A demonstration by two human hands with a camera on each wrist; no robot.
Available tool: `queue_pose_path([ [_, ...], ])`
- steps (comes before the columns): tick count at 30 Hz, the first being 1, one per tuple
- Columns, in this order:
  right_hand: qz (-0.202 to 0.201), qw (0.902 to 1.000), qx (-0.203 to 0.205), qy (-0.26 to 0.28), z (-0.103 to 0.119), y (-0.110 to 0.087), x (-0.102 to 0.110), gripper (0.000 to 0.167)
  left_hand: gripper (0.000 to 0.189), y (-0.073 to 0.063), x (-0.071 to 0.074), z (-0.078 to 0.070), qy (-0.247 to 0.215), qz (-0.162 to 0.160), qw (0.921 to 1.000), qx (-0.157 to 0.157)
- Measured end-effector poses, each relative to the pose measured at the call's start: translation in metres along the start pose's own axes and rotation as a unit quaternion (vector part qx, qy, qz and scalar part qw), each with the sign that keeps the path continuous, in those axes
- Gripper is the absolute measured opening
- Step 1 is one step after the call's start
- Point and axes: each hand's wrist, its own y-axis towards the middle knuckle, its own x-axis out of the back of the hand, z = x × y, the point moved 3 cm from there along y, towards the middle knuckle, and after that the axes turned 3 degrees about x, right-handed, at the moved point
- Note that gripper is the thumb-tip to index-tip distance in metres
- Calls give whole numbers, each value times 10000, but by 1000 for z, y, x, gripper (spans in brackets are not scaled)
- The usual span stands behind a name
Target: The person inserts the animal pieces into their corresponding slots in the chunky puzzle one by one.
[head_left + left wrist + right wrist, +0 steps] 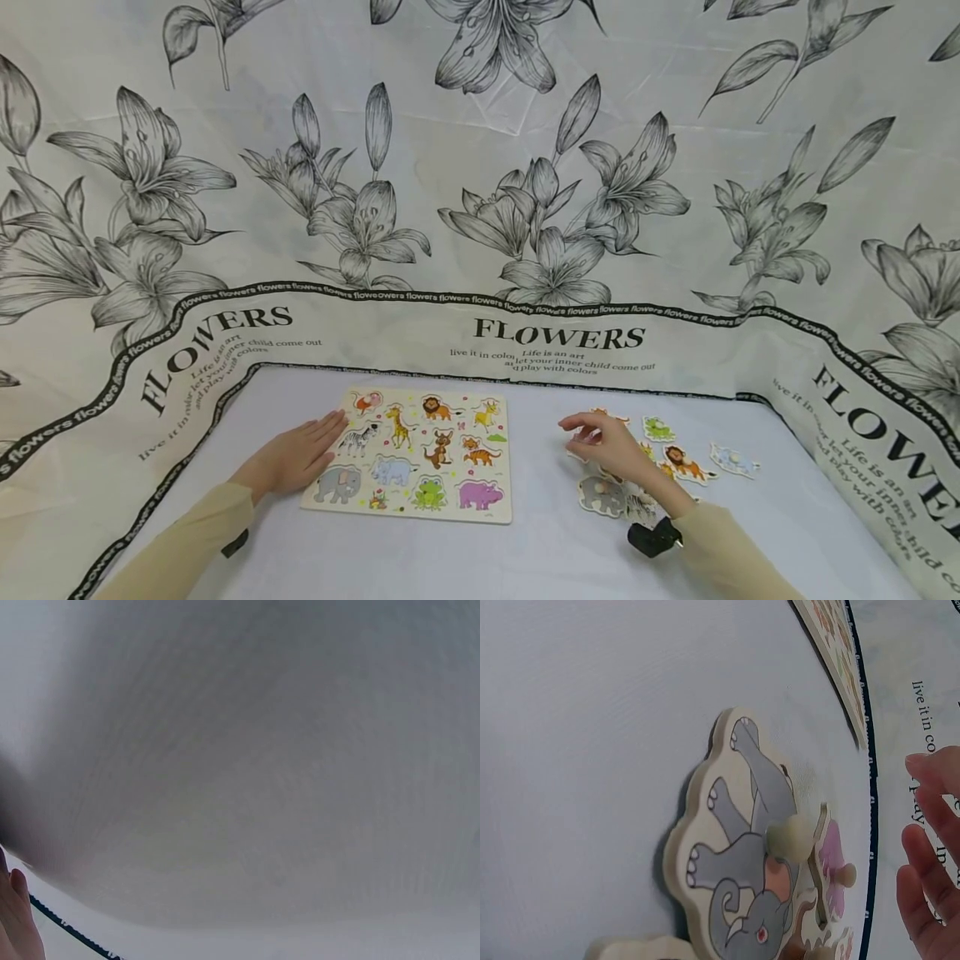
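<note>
My left hand [300, 454] lies with fingers extended over the left edge of an animal puzzle board [450, 410]. Printed on that board are a zebra, giraffe, lion, frog and other animals. Only part of this hand [16, 919] shows in the left wrist view. My right hand [611, 446] hovers above a group of loose puzzle pieces, fingers loosely bent and nothing between them. Nearest below it is the grey elephant piece [600, 497], whose round knob [789, 838] shows close up in the right wrist view. Beyond lies a purple piece [831, 859], partly hidden.
Around the right hand lie a frog piece [659, 428], a lion piece [684, 463], a light blue piece [733, 460] and a zebra piece [641, 505], some overlapping. A white cloth [375, 567] covers the table. Flower-printed fabric [405, 333] rises behind and at both sides.
</note>
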Motion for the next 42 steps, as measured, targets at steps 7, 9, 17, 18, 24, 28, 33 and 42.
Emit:
queue_pose_path([
  [7,-7,9999,-152,-62,-12,-9,9,29,54,0,1,0,7,-113,9999,-100],
  [9,3,9998,-190,-47,-15,-11,12,29,53,-1,2,1,37,-217,9997,-142],
  [17,195,9997,-93,96,-17,-26,21,30,53,-1,3,0,-14,-262,9995,-178],
  [18,218,9997,-99,65,-18,-29,22,30,53,-2,4,0,-28,-302,9993,-199],
  [24,262,9993,-275,-22,-21,-39,33,30,53,-1,-1,3,210,-668,9970,-337],
  [28,277,9994,-212,15,-23,-45,39,31,53,-1,-4,6,260,-766,9961,-345],
  [33,219,9996,-152,-60,-30,-53,44,32,53,-1,-1,4,196,-637,9973,-323],
  [42,821,9965,-122,104,-46,-67,54,34,54,-1,5,-3,26,-202,9997,-168],
])
